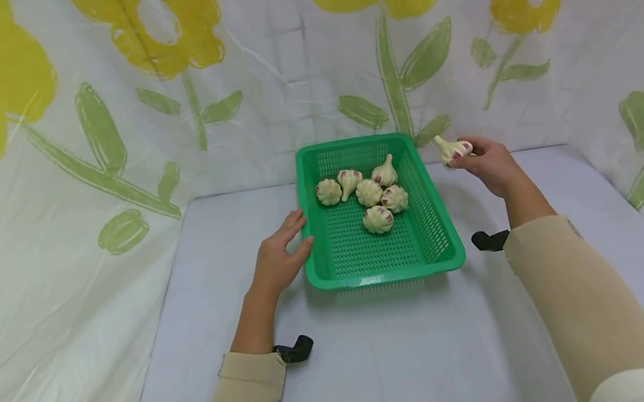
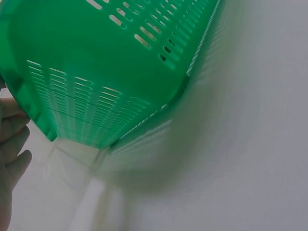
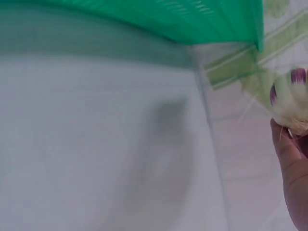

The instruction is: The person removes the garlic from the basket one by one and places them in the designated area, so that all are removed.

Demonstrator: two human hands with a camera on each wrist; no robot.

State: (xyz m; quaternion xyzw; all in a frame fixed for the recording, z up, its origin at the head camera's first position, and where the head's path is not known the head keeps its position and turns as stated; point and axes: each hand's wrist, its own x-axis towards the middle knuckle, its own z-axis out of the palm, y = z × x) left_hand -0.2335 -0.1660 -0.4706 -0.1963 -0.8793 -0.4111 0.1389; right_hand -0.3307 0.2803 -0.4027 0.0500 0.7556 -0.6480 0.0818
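Note:
A green perforated plastic basket is at the middle of the table, with several purple-streaked garlic bulbs lying mostly toward its far end. My left hand rests against the basket's left rim, fingers extended. In the left wrist view, the fingers of that hand show beside the rim of the basket. Beyond the basket's right side, my right hand pinches one garlic bulb above the table, stem pointing up and left. The right wrist view shows this bulb partly cut off, above the thumb.
A white table lies under the basket. Behind it and at both sides hangs a white curtain with yellow flowers and green leaves. Black wrist-worn devices stick out at both sleeve cuffs.

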